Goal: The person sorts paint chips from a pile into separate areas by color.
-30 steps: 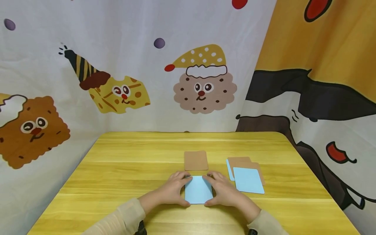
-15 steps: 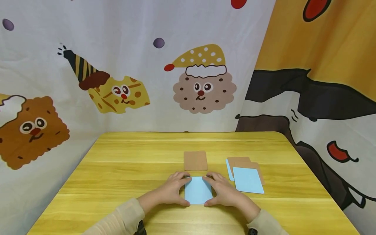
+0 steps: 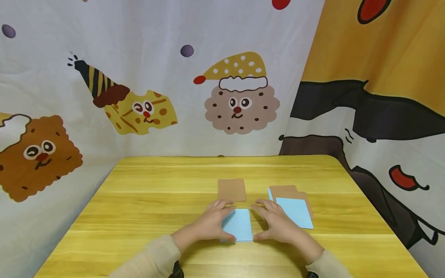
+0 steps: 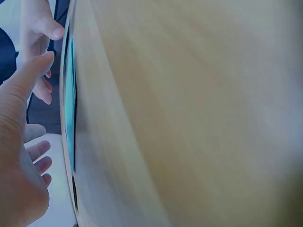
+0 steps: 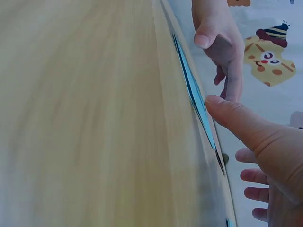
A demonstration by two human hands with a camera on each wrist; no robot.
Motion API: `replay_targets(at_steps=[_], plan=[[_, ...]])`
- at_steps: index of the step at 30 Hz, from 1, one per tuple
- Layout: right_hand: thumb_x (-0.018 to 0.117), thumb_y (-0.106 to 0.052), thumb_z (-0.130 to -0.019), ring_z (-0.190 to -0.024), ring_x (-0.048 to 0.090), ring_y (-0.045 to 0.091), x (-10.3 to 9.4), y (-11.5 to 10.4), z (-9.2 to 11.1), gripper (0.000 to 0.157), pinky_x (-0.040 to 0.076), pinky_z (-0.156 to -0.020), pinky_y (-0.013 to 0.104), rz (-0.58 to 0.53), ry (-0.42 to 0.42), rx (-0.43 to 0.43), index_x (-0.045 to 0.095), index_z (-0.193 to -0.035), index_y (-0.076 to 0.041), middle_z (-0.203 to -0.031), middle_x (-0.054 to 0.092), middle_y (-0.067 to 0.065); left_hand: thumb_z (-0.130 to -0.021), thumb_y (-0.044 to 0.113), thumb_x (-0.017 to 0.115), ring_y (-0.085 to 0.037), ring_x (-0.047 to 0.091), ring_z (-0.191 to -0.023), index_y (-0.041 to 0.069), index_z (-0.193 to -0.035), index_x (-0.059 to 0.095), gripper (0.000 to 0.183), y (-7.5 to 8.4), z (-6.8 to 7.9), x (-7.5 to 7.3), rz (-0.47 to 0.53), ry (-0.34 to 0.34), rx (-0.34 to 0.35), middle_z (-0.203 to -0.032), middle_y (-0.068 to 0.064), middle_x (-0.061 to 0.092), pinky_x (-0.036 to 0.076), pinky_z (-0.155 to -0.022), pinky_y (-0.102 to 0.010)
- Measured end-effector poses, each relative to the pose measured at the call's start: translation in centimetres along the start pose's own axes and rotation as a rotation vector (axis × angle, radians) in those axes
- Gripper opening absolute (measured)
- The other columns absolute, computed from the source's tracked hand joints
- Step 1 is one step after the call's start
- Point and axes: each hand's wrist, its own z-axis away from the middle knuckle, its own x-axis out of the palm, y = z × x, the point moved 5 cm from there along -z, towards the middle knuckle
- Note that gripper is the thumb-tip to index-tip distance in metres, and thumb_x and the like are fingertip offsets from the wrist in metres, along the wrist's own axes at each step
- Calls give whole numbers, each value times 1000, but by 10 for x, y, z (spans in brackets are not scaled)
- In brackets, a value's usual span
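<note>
A light blue square card (image 3: 242, 224) lies flat on the wooden table, close to its front. My left hand (image 3: 214, 223) hovers over the card's left part, covering that edge, its thumb and fingers spread apart. Just beyond the right edge is my right hand (image 3: 278, 224), fingers loosely bent and holding nothing. In the left wrist view the blue card (image 4: 70, 104) shows only edge-on, with the left thumb and fingers clear of it. The right wrist view also shows a thin blue card strip (image 5: 193, 92), apart from the right hand (image 5: 279, 165).
A brown square card (image 3: 231, 190) lies behind the blue one. To the right, another blue card (image 3: 299, 213) overlaps brown cards (image 3: 283, 188), with a blue edge under them; my right fingers partly block this pile. A cartoon-printed curtain (image 3: 156, 31) hangs behind the table (image 3: 156, 181).
Both hands held the blue card's sides before. They have since let go and shifted right: the left now covers the card's left part, the right stands off its right edge.
</note>
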Motion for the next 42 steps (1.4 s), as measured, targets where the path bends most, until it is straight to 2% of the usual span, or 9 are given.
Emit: replay_targets(at_steps=[5, 9, 13, 16, 21, 26, 31, 42], plan=[[83, -52, -65, -131, 30, 43, -11, 15, 14, 94, 21, -103, 63, 35, 36, 34, 49, -140, -8, -144, 38, 17, -68, 65, 75, -25, 30, -134, 6, -143, 45, 100, 16, -15, 6, -28, 23, 30, -148, -7, 36, 28, -106, -52], [84, -51, -64, -129, 33, 40, -20, 27, 24, 93, 24, -101, 62, 48, 71, 43, 50, -139, -7, -143, 39, 17, -68, 66, 74, -24, 30, -134, 6, -143, 45, 101, 30, -28, 11, -43, 33, 52, -147, -8, 36, 28, -106, -52], [84, -52, -63, -126, 36, 40, -28, 41, 32, 95, 25, -98, 64, 74, 103, 44, 50, -139, -8, -142, 40, 16, -68, 67, 73, -23, 28, -135, 7, -144, 43, 102, 42, -41, 17, -49, 24, 56, -147, -7, 36, 25, -107, -52], [86, -50, -61, -127, 34, 40, -33, 52, 39, 96, 22, -98, 67, 73, 117, 47, 51, -139, -7, -141, 40, 18, -69, 67, 72, -22, 28, -135, 7, -145, 41, 102, 52, -50, 21, -43, 15, 64, -148, -7, 34, 25, -108, -50], [87, -48, -60, -128, 32, 41, -40, 68, 48, 96, 21, -99, 65, 57, 124, 54, 50, -138, -6, -141, 40, 20, -70, 66, 72, -22, 28, -135, 7, -147, 38, 102, 64, -65, 26, -41, 5, 60, -149, -6, 33, 24, -109, -48], [87, -47, -61, -125, 35, 44, -47, 80, 54, 95, 23, -98, 64, 65, 128, 51, 51, -136, -3, -139, 41, 20, -71, 68, 70, -21, 27, -136, 11, -149, 35, 102, 70, -82, 34, -53, -7, 31, -150, -5, 31, 25, -108, -47], [87, -50, -60, -123, 38, 42, -52, 93, 57, 95, 26, -96, 62, 86, 121, 58, 52, -135, -3, -139, 42, 18, -71, 70, 68, -19, 27, -137, 15, -150, 34, 103, 70, -99, 43, -64, -4, -5, -150, -3, 31, 26, -108, -45], [82, -59, -62, -124, 36, 45, -58, 114, 61, 98, 25, -95, 66, 81, 51, 78, 51, -137, -3, -141, 41, 20, -71, 73, 65, -17, 27, -136, 13, -149, 35, 103, 78, -126, 56, -113, -55, -34, -150, -1, 31, 24, -109, -36]])
